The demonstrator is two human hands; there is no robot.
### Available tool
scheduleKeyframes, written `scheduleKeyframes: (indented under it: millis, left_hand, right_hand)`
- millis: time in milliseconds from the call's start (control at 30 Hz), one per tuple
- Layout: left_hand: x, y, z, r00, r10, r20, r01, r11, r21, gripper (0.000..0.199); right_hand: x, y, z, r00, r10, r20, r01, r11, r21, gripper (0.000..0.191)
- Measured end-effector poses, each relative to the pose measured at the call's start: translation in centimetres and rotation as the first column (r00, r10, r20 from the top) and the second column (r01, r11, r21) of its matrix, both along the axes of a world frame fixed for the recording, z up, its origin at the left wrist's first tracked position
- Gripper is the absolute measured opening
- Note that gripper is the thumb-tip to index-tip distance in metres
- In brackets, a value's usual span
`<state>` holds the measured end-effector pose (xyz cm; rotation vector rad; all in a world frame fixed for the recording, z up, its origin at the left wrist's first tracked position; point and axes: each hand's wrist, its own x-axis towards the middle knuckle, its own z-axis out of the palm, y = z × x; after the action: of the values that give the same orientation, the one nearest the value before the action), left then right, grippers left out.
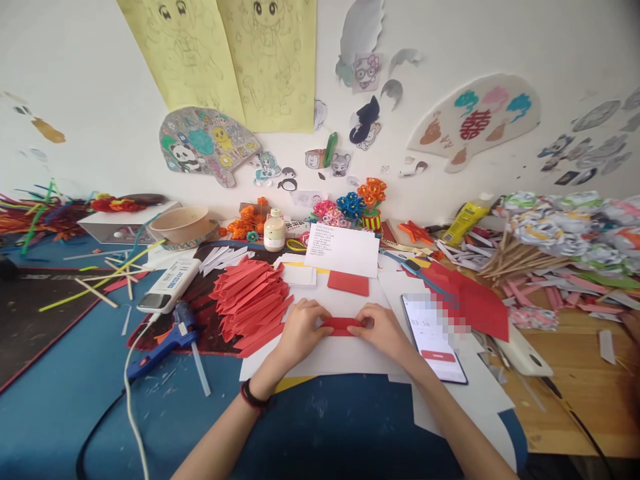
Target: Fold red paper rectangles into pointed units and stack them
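Observation:
My left hand [307, 331] and my right hand [384, 330] pinch the two ends of a narrow red paper strip [342, 325] between thumbs and fingers. The strip looks folded and lies low over white paper sheets [320, 359]. Just beyond it sits a small red paper rectangle [349, 283]. A big pile of folded red paper pieces [250, 300] spreads to the left of my left hand. Past the rectangle is a white card with handwriting [343, 249]. A phone [433, 340] with a lit screen lies right of my right hand.
At left lie a blue glue gun [167, 343], its cable and a white power strip [170, 285]. Larger red sheets [473, 300] lie beyond the phone. Along the wall stand a bowl [183, 223], a cream bottle [275, 231], a yellow bottle [467, 219] and craft flowers [353, 208].

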<state>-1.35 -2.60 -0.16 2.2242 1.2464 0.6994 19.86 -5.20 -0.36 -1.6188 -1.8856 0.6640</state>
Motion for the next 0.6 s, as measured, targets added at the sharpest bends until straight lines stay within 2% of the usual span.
scheduleKeyframes:
  millis: [100,167,400,500,600]
  left_hand:
    - [0.2,0.2,-0.2,1.000,-0.001,0.018,0.000,1.000,0.018,0.016]
    - [0.4,0.3,-0.3,0.999,0.011,0.030,-0.012,1.000,0.012,0.012]
    - [0.7,0.2,-0.5,0.998,0.058,0.012,-0.059,0.997,0.052,0.008]
    - [0.6,0.1,-0.7,0.998,0.056,0.019,-0.057,0.994,0.093,0.009]
    - [0.6,0.1,-0.9,0.999,0.025,0.045,-0.031,0.990,0.136,0.007]
  right_hand:
    - [0.0,0.5,0.1,1.000,0.009,0.003,-0.009,1.000,0.000,0.011]
    - [0.0,0.6,0.0,1.000,0.014,-0.005,-0.014,1.000,0.007,0.016]
    - [0.5,0.9,-0.5,0.994,0.046,-0.102,-0.047,0.999,-0.006,0.011]
    - [0.5,1.0,-0.9,0.991,0.024,-0.135,-0.022,1.000,0.019,0.008]
    - [0.4,0.9,-1.2,0.988,-0.010,-0.152,0.020,0.998,0.066,0.016]
